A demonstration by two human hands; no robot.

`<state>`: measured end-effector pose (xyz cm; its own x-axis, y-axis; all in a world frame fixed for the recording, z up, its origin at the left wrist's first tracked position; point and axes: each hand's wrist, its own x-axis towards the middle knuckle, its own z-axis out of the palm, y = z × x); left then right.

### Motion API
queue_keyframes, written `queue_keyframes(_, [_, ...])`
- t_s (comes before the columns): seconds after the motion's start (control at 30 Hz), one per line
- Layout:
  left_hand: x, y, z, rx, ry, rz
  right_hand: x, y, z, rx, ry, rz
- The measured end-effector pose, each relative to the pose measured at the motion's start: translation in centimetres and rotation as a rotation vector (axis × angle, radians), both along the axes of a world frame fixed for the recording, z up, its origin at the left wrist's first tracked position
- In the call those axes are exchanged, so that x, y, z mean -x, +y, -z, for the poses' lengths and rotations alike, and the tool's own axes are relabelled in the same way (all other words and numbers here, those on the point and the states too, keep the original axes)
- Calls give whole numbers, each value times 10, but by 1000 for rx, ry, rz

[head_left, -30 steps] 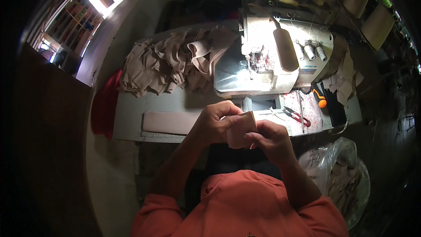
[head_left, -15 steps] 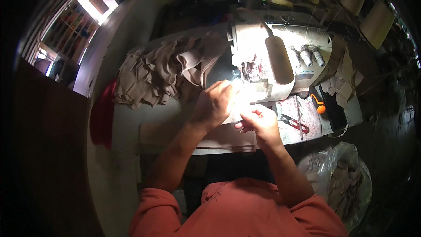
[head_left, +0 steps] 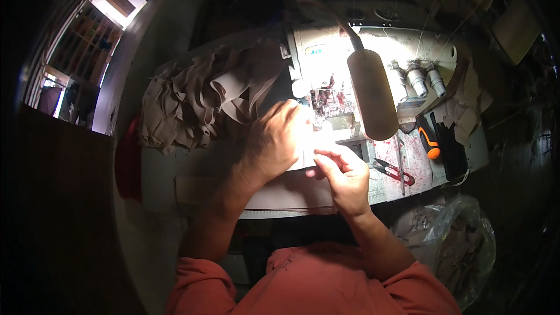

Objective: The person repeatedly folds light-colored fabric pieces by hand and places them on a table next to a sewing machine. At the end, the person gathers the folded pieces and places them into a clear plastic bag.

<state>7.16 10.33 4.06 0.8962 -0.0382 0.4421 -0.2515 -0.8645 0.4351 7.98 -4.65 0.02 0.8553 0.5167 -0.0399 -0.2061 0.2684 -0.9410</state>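
My left hand [head_left: 277, 140] is bent over the sewing plate, fingers closed together beside the needle area of a white sewing machine [head_left: 417, 44]. Its fingertips fade into strong lamp glare, so what they grip is hidden. Close by on the right, my right hand [head_left: 344, 175] holds thumb and forefinger in a pinch at the near edge of the bright patch. Whatever lies in that pinch is washed out by the light. A beige fabric piece [head_left: 291, 194] lies flat along the table's front edge, below both hands.
Left of the machine is a heap of beige fabric strips [head_left: 181, 99]. A lamp head [head_left: 373, 93] hangs over the machine. Red-handled thread snips [head_left: 395, 172] and an orange-and-black tool [head_left: 430, 143] lie at right. A clear plastic bag [head_left: 461, 245] of scraps stands below.
The view has shifted closer to the machine. Both hands stay near the needle area; the right hand's thumb and forefinger are now closer together.
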Motion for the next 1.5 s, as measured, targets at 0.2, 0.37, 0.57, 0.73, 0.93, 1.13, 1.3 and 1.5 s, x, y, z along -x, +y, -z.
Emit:
queue_keyframes(0.2, [6, -3, 1, -95, -167, -11, 1, 1, 0, 53, -23, -18])
queue_keyframes(0.37, [13, 1, 13, -53, -169, -22, -2, 4, 3, 13, -32, 3])
queue_keyframes(0.57, [-15, 34, 12, -134, 315, -121, 10, -24, 7, 50, 37, -31])
queue_keyframes(0.73, [-56, 83, 50, -379, -424, -160, 25, -52, 23, 205, 19, -29])
queue_keyframes(0.93, [-21, 135, 32, -272, 103, -688, 30, -62, 26, 164, 16, -24])
queue_keyframes(1.13, [-6, 130, 22, 268, -259, -667, 25, -67, 16, 220, -102, -14])
queue_keyframes(1.3, [88, -1, 36, 375, 37, 0, 16, -83, 23, 274, 68, -94])
queue_keyframes(1.5, [70, -54, 82, 35, 174, -300, 42, -65, 22, 632, -268, -550])
